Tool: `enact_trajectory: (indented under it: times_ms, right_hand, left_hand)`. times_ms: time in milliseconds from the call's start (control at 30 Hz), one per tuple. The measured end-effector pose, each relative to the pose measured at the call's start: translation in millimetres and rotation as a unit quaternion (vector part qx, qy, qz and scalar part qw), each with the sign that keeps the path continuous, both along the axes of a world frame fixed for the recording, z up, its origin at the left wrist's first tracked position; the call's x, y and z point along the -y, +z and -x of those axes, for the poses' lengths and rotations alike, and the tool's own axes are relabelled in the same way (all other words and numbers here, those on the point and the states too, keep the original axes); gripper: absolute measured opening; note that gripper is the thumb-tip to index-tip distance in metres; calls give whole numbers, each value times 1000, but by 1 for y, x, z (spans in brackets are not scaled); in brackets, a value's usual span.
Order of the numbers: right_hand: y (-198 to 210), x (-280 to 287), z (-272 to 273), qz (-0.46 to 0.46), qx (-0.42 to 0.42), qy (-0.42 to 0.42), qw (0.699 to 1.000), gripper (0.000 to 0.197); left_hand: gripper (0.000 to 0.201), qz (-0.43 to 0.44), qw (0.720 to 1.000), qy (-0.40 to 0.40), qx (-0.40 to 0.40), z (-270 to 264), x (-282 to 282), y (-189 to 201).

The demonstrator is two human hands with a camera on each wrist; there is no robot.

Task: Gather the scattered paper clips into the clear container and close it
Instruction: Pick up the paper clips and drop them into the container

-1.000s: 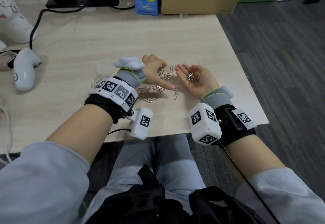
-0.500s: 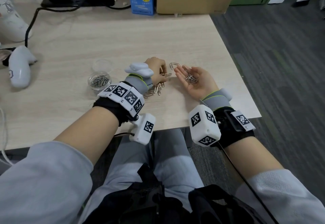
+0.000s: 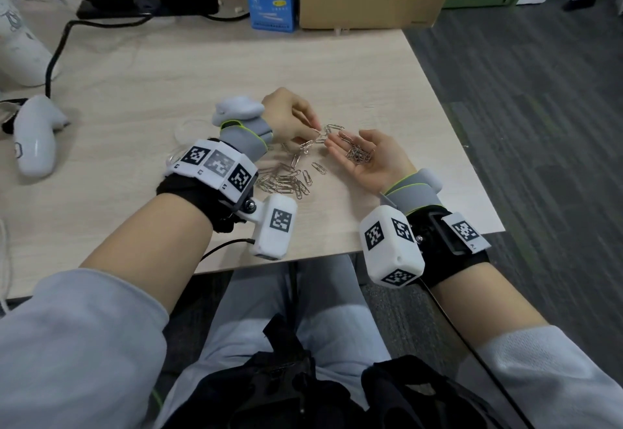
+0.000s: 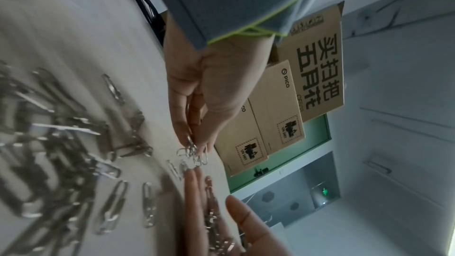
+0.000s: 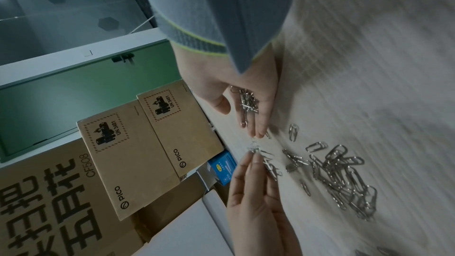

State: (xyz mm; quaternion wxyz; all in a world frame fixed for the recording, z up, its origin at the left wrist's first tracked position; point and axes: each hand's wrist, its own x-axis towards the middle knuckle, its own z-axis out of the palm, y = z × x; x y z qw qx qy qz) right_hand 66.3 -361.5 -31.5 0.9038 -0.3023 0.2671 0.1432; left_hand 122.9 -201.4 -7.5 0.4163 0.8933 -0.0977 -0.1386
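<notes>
Left hand (image 3: 286,117) pinches a few linked clips (image 4: 192,153) between thumb and fingertip, right at the tips of the right hand (image 3: 371,159), which lies palm up, fingers relaxed and nearly flat, cradling a small heap of clips (image 3: 359,155). The loose pile (image 3: 286,179) sits on the table (image 3: 168,68) between the wrists. The clear container (image 3: 175,155) is mostly hidden behind the left wrist, so I can't say how full it is. To do this well, I'd drop the pinch deep into the palm, not onto the fingertips, and cup that palm a little before carrying it over.
</notes>
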Motion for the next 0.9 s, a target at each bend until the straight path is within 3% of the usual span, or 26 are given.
enact_trajectory:
  times_ms: [100, 233, 400, 500, 633, 767, 867, 900]
  right_hand:
    - [1, -4, -5, 7, -5, 14, 1000, 30]
    - [8, -8, -9, -19, 12, 18, 1000, 32]
    - [7, 0, -16, -64, 22, 13, 998, 62]
    - [6, 5, -18, -45, 13, -8, 999, 39]
    - [3, 14, -18, -65, 12, -37, 997, 35]
    - [-1, 26, -14, -63, 17, -56, 996, 32]
    - [0, 29, -11, -71, 17, -68, 995, 32]
    - [-1, 29, -11, -71, 18, -69, 995, 32]
  left_hand:
    - [14, 64, 996, -67, -13, 0, 11, 11]
    - [16, 64, 990, -126, 6, 3, 31, 17]
    - [17, 6, 985, -168, 40, -1, 50, 16]
    - [18, -5, 982, -176, 62, -1, 53, 19]
    - [27, 10, 987, -89, 137, -9, 51, 16]
    - [27, -86, 992, -55, 74, -12, 43, -1]
    - [63, -155, 979, -115, 62, -3, 45, -7]
    - [65, -168, 975, -123, 74, -1, 46, -8]
